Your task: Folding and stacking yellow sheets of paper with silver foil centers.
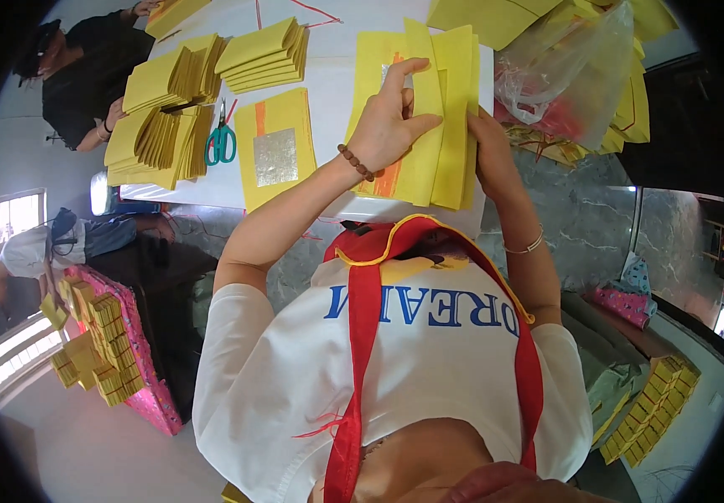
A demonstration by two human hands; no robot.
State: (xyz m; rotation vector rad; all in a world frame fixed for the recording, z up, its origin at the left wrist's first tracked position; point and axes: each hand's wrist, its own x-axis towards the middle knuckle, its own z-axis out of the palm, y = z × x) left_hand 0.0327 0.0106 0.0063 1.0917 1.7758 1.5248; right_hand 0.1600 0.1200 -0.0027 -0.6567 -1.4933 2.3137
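Both fingers (416, 80) perhaps behind yellow sheets (450, 117)

A single head-worn fisheye looks steeply down past the wearer's chest at the white table (211, 194) toward twelve o'clock, close to both hands, rim darkened all around

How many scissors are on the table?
1. The green-handled scissors lie on the white table, between the stacks of folded yellow paper and the yellow sheet with a silver square. More could be hidden under paper.
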